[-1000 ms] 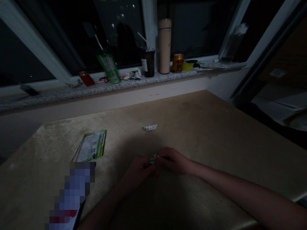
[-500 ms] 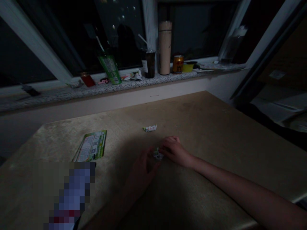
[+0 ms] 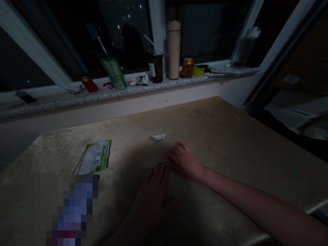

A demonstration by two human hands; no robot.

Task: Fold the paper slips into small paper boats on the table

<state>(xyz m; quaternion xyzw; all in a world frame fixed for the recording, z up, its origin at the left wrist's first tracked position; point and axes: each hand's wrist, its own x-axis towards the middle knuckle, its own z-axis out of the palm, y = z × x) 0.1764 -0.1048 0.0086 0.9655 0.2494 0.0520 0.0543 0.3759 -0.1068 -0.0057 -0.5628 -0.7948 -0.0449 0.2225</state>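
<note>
A small piece of green-and-white printed folded paper [image 3: 167,163] lies on the table, mostly covered by fingers. My left hand [image 3: 153,191] is flat and open, its fingertips touching the paper's near left side and its thumb held out to the right. My right hand [image 3: 183,160] is at the paper's right side, fingers curled together and closed on its edge; the exact grip is hidden. Just beyond my hands sits a small boat-shaped piece of folded paper [image 3: 158,137], also green and white, touched by neither hand.
Green-and-white printed sheets [image 3: 94,158] lie on the table [image 3: 205,119] at left, near a pixelated blue object [image 3: 74,205]. Along the stone windowsill [image 3: 143,92] stand a green drink container [image 3: 114,73], a dark cup [image 3: 156,68], a tall beige flask [image 3: 173,51] and a gold can [image 3: 188,68].
My left hand has gone from curled beside the paper to flat, fingertips over it. My right hand has shifted slightly left, covering more of the paper. The view has shifted slightly.
</note>
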